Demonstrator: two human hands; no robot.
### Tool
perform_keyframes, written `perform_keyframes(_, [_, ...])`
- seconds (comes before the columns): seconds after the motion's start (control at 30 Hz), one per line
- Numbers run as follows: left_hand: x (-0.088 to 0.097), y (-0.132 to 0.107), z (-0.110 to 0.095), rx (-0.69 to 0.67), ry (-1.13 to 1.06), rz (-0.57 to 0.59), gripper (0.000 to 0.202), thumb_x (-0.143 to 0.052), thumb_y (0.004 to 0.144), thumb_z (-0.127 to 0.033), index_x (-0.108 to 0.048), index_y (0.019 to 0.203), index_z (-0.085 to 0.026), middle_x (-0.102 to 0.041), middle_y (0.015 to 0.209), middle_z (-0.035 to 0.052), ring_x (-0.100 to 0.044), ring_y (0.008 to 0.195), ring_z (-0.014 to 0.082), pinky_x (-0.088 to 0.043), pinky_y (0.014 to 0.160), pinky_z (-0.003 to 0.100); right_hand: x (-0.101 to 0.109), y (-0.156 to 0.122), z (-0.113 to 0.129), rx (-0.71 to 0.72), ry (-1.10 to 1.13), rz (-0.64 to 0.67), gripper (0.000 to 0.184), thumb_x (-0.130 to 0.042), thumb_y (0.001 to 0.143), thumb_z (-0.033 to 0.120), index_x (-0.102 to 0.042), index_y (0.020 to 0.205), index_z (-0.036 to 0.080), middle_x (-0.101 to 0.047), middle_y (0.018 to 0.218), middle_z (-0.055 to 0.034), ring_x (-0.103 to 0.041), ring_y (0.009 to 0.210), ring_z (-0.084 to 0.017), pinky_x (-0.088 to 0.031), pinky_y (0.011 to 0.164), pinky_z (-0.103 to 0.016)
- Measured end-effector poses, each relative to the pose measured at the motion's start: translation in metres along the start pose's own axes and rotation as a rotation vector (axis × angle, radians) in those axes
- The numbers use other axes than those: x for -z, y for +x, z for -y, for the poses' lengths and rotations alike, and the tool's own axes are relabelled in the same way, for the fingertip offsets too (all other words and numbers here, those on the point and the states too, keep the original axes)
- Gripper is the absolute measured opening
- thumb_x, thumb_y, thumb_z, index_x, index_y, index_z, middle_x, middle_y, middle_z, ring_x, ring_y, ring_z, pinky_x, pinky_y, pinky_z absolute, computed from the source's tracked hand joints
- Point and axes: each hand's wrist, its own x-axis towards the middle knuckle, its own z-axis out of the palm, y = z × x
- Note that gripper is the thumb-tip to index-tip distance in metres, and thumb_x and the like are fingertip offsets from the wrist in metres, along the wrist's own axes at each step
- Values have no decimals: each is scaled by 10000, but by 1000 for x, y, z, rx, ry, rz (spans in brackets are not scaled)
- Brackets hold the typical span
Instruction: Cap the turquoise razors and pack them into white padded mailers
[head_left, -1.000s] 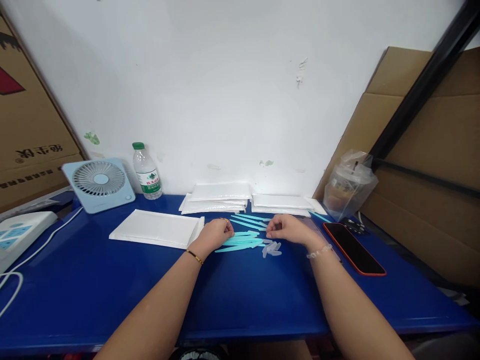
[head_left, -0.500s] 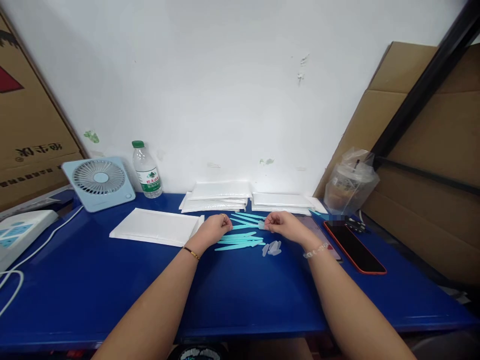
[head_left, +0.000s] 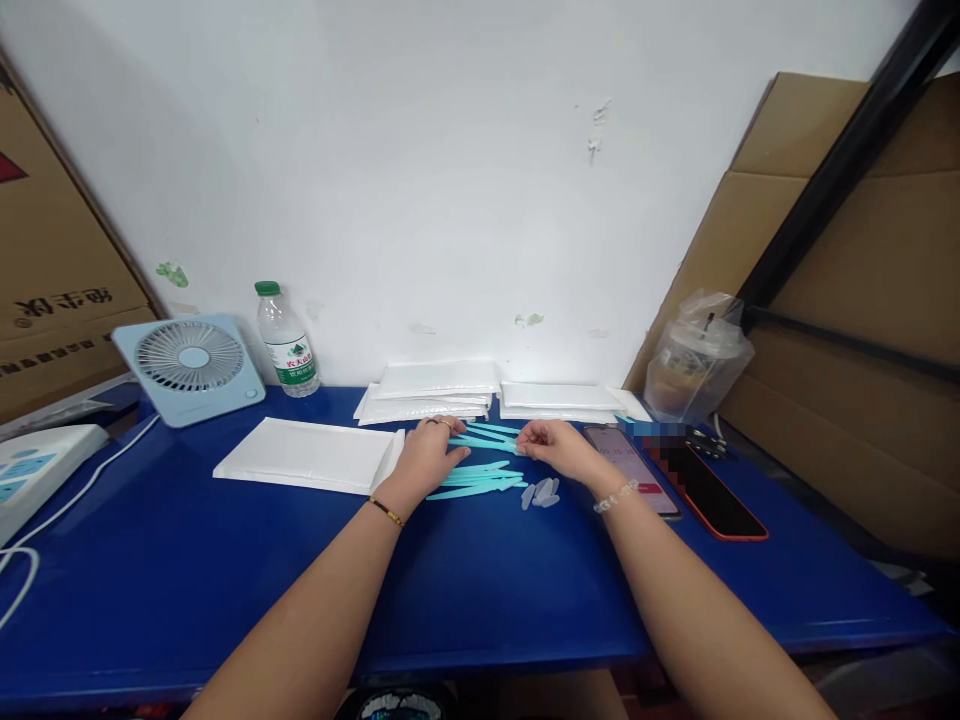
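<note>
Several slim turquoise sticks (head_left: 480,480), shaped like eyebrow razors, lie in two loose groups on the blue table. My left hand (head_left: 435,452) is over the left ends of the upper group, its thumb spread away from the fingers. At the right end of that group, my right hand (head_left: 553,446) pinches the tip of a turquoise stick (head_left: 495,444); its fingertips hide the exact grip. Just below my right hand is a small pile of translucent caps (head_left: 546,492).
A white padded envelope (head_left: 307,455) lies left of my hands. More envelopes (head_left: 435,380) are stacked by the wall. A fan (head_left: 202,360) and a water bottle (head_left: 291,350) stand at back left. Two phones (head_left: 720,495) and a bagged drink cup (head_left: 690,365) are at right.
My left thumb and fingers have parted from their pinch, and that hand has reached slightly farther back. My right hand has shifted a little left, still pinching. The view has moved slightly.
</note>
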Motion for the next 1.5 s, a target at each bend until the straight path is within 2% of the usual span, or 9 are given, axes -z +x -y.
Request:
perform_keyframes(0.07, [4,-1,1,9,36,0,238,-603,734,-331,-622,936,-205,-617,993,58,-540,969,240,-412,781,317,5,1,-4,-30,-31,-54,173,-573,744,313,-632,775,153,-614,688,-14,-518,617,-125,-388,566,-237])
perform_keyframes(0.17, [7,-2,4,10,20,141,220,-622,709,-377,-656,851,-212,-620,938,53,-556,923,238,-422,742,305,16,-3,-4,-22,-103,-91,180,-592,735,314,-657,805,162,-631,745,-25,-534,672,-140,-405,610,-254])
perform_keyframes(0.4, [3,-4,6,31,-26,293,168,-574,718,-342,-653,685,-198,-635,819,47,-574,742,195,-396,577,257,35,-20,10,-14,-22,403,302,-719,627,377,-691,840,164,-638,722,-19,-573,649,-143,-436,592,-243])
perform_keyframes(0.6, [2,-4,6,70,-133,234,156,-501,765,-322,-596,761,-198,-632,754,27,-564,679,170,-377,551,248,32,-18,7,-24,-111,464,237,-733,612,346,-699,751,156,-644,694,-25,-559,618,-132,-411,551,-223])
perform_keyframes(0.7, [0,-3,8,57,-258,220,165,-452,801,-329,-549,797,-195,-629,758,19,-569,682,155,-398,575,242,31,-16,3,-43,-9,379,242,-680,682,370,-701,787,153,-642,667,-23,-559,596,-127,-424,548,-228])
perform_keyframes(0.87, [1,-1,5,15,-301,171,255,-388,854,-401,-533,896,-195,-580,711,-9,-509,613,134,-388,567,245,31,-12,2,-35,159,50,274,-628,741,378,-696,882,153,-677,718,-41,-626,681,-159,-496,686,-291])
perform_keyframes(1.1, [12,-2,-5,-57,-258,244,460,-323,873,-504,-660,877,-190,-634,871,34,-553,798,185,-415,715,269,26,-14,15,65,313,-215,352,-637,745,430,-665,970,161,-699,832,-75,-665,780,-203,-521,757,-346])
perform_keyframes(1.23, [11,-1,-4,-49,-273,314,468,-347,859,-512,-684,850,-189,-651,865,30,-559,765,179,-410,702,267,22,-14,23,109,253,-253,349,-604,769,453,-671,966,172,-685,811,-64,-643,714,-179,-520,695,-321])
perform_keyframes(1.5, [12,-2,-7,-61,-280,357,420,-382,859,-477,-701,820,-207,-641,842,5,-540,736,162,-380,660,252,10,-10,23,146,282,-164,307,-596,787,422,-673,954,177,-686,792,-56,-646,744,-183,-507,713,-320])
